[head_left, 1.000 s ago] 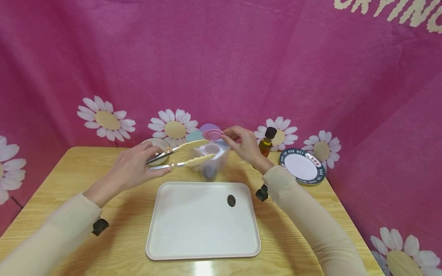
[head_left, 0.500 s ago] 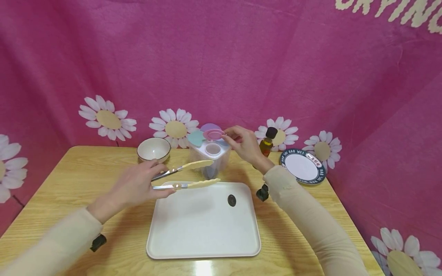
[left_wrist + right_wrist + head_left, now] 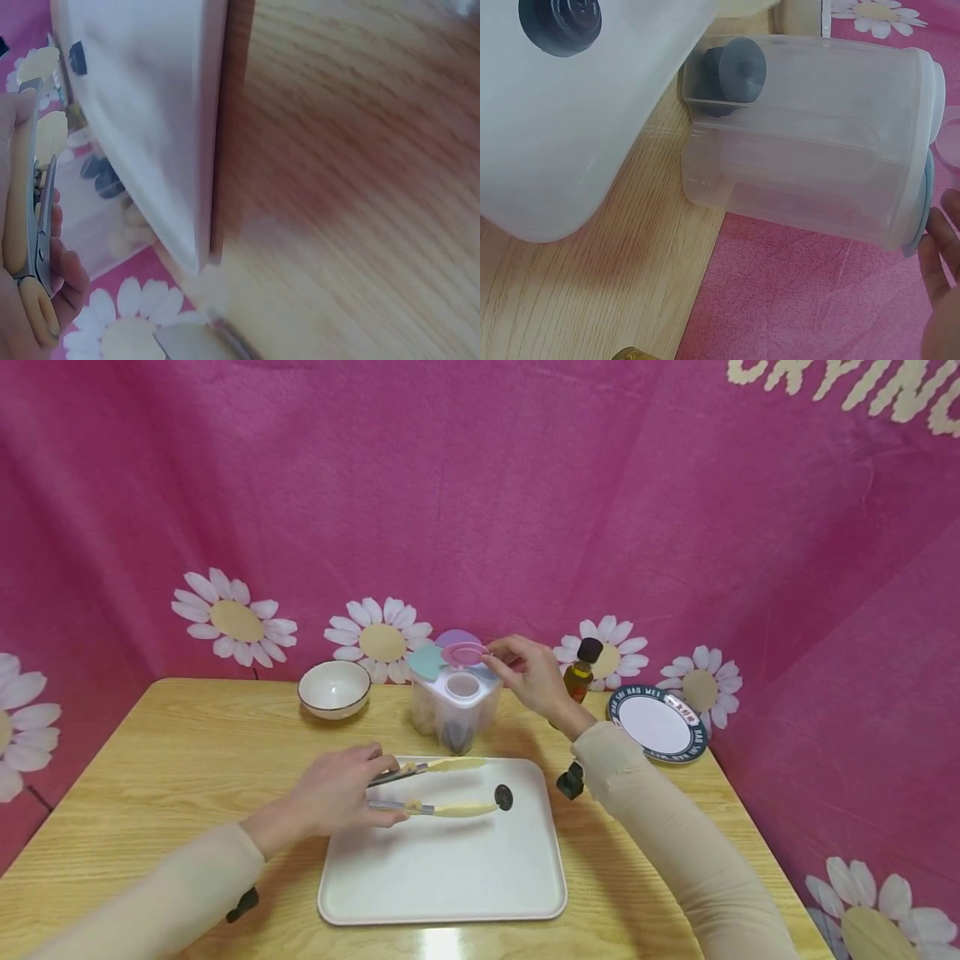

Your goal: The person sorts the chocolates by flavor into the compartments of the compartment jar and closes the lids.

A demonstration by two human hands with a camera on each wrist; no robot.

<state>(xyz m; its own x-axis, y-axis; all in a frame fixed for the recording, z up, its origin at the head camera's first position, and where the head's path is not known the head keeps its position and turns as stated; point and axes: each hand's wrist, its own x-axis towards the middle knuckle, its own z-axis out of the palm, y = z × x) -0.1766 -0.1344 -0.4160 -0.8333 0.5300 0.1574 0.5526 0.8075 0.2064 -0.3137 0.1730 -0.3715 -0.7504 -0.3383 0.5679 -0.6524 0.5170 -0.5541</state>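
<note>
My left hand (image 3: 337, 793) grips a pair of tongs (image 3: 465, 811) with metal arms and cream tips. The tongs are spread over the white tray (image 3: 442, 877), and the lower tip overlaps the edge of a small dark round piece (image 3: 504, 797) in the head view. A ridged pattern marks the top of that dark piece (image 3: 560, 26) in the right wrist view. At the back, my right hand (image 3: 534, 677) pinches the raised pink lid (image 3: 463, 653) of a clear container (image 3: 480, 706). Its round opening is uncovered, and dark round pieces (image 3: 742, 71) lie at the bottom inside.
A white bowl (image 3: 334, 690) stands left of the container. To its right are an oil bottle (image 3: 577, 679) with a black cap, partly behind my right hand, and a dark-rimmed plate (image 3: 657, 722). A pink flowered cloth (image 3: 480, 510) hangs behind the wooden table (image 3: 150, 760).
My left hand has brought the tongs down and toward me, from in front of the container to over the tray by the dark piece. The right hand stays at the pink lid.
</note>
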